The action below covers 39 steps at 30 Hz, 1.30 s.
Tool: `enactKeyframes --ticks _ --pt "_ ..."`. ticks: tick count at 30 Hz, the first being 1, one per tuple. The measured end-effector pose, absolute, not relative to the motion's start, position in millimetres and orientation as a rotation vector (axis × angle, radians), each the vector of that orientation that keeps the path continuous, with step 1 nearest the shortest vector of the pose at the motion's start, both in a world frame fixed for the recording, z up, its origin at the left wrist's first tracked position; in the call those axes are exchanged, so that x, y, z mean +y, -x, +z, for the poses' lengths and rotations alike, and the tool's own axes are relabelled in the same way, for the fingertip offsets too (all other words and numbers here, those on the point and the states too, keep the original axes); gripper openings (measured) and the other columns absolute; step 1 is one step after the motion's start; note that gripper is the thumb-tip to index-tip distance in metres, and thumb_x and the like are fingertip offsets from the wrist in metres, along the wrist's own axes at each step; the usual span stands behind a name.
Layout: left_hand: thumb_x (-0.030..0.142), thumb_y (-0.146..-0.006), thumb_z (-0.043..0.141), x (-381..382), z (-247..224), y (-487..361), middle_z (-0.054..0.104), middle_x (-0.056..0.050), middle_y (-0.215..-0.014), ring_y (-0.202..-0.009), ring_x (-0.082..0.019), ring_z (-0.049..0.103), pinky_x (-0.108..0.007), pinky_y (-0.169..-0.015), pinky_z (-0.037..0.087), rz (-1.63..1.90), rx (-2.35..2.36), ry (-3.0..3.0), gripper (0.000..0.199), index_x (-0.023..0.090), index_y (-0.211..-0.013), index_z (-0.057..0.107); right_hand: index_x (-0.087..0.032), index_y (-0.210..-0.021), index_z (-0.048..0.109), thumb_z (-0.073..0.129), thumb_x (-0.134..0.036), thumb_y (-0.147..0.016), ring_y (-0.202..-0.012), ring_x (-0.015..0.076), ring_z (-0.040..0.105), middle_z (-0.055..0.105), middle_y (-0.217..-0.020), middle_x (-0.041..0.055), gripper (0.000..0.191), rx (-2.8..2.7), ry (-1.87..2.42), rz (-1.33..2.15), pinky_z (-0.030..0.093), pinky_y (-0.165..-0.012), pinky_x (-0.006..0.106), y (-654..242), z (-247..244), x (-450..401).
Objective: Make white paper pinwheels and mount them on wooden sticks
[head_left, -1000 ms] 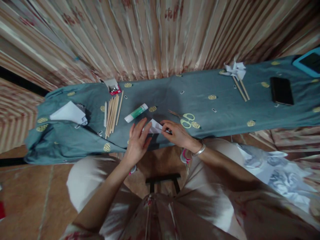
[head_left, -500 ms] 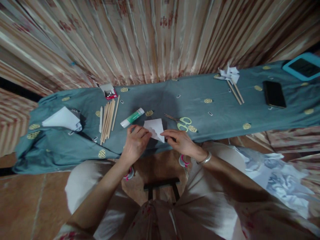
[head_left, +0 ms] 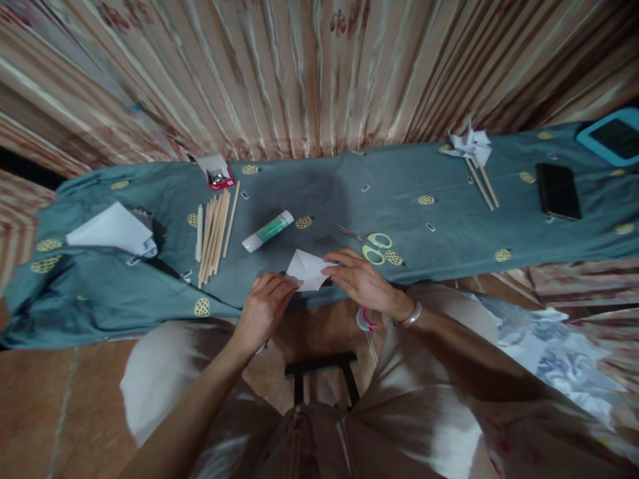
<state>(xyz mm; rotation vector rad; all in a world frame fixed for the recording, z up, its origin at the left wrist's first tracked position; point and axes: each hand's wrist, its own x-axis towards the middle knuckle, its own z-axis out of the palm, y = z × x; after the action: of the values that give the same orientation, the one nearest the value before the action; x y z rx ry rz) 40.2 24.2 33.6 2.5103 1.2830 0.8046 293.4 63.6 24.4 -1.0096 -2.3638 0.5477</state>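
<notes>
A small white sheet of paper (head_left: 308,269) with crease lines is between my two hands, close to the near edge of the cloth-covered table (head_left: 319,193). My left hand (head_left: 268,299) pinches its lower left corner, fingers closed. From the other side, my right hand (head_left: 360,278) grips the right corner between thumb and fingers. Just beyond the paper lies a green and white glue stick (head_left: 269,231). Scissors (head_left: 373,246) with light green handles rest past my right hand, their blades pointing left.
Left of the glue stick are several wooden sticks (head_left: 214,233), a small open box (head_left: 218,174) of metal pieces and a white paper stack (head_left: 117,229). Farther right are paper pinwheels on sticks (head_left: 472,148), a black phone (head_left: 559,191) and a blue-framed tablet (head_left: 612,136). Crumpled paper (head_left: 559,359) lies low at right.
The paper has turned so a corner points away from me, and its creases now show. My left hand has moved down and left; the view has shifted slightly.
</notes>
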Motion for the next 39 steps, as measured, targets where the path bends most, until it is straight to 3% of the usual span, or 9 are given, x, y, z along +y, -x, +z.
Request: enactKeyframes --ticks 4,13,18,24,30,36,39 --pt "0.025 -0.099 0.054 26.4 28.5 -39.6 0.072 -0.006 -0.086 -0.084 -0.020 0.066 -0.034 -0.077 0.054 0.890 1.359 -2.299 0.016 0.017 -0.099 0.068 -0.020 -0.097 0.075 0.055 -0.030 -0.098 -0.100 0.0215 0.064 0.072 -0.109 0.0089 0.022 -2.228 1.065 0.722 0.055 -0.092 0.041 -293.5 20.2 64.7" --pt "0.029 -0.095 0.057 28.5 24.4 -40.0 0.072 -0.006 -0.092 -0.083 -0.020 0.068 -0.034 -0.078 0.056 0.814 1.516 -2.039 0.021 0.018 -0.110 0.067 -0.021 -0.082 0.069 0.064 -0.028 -0.092 -0.092 0.0192 0.067 0.074 -0.093 0.0043 0.013 -1.950 1.212 0.937 0.052 -0.089 0.036 -280.9 26.7 68.9" --pt "0.029 -0.097 0.052 31.8 27.1 -39.6 0.073 -0.006 -0.089 -0.085 -0.020 0.068 -0.034 -0.080 0.055 0.791 1.464 -2.071 0.021 0.018 -0.098 0.070 -0.022 -0.077 0.068 0.064 -0.025 -0.091 -0.103 0.0214 0.065 0.072 -0.108 0.0059 0.015 -1.956 1.258 0.915 0.049 -0.095 0.039 -278.8 25.9 69.7" --pt "0.029 -0.097 0.054 31.1 23.4 -38.2 0.074 -0.006 -0.092 -0.082 -0.020 0.070 -0.033 -0.078 0.055 0.788 1.538 -2.084 0.025 0.017 -0.116 0.065 -0.020 -0.081 0.066 0.062 -0.023 -0.092 -0.110 0.0237 0.062 0.070 -0.115 0.0096 0.013 -2.039 1.278 0.811 0.046 -0.099 0.044 -275.1 23.1 71.8" --pt "0.027 -0.098 0.052 31.7 23.7 -38.7 0.072 -0.005 -0.082 -0.075 -0.020 0.068 -0.033 -0.073 0.053 0.788 1.512 -2.250 0.024 0.016 -0.117 0.062 -0.021 -0.079 0.065 0.064 -0.024 -0.091 -0.114 0.0252 0.061 0.069 -0.117 0.0099 0.013 -2.072 1.292 0.773 0.045 -0.100 0.047 -271.1 25.1 76.3" --pt "0.025 -0.100 0.049 31.5 26.5 -36.7 0.073 -0.007 -0.091 -0.081 -0.020 0.067 -0.033 -0.075 0.051 0.739 1.457 -2.305 0.025 0.018 -0.118 0.065 -0.021 -0.076 0.064 0.065 -0.024 -0.090 -0.113 0.0263 0.060 0.067 -0.119 0.0103 0.015 -2.095 1.309 0.772 0.044 -0.101 0.048 -267.6 27.4 81.1" --pt "0.024 -0.100 0.050 31.7 26.8 -36.1 0.068 -0.005 -0.082 -0.076 -0.019 0.064 -0.031 -0.071 0.048 0.694 1.464 -2.330 0.025 0.017 -0.116 0.068 -0.021 -0.075 0.063 0.064 -0.024 -0.089 -0.112 0.0266 0.061 0.067 -0.118 0.0104 0.015 -2.103 1.323 0.769 0.044 -0.102 0.048 -266.5 27.8 81.4"
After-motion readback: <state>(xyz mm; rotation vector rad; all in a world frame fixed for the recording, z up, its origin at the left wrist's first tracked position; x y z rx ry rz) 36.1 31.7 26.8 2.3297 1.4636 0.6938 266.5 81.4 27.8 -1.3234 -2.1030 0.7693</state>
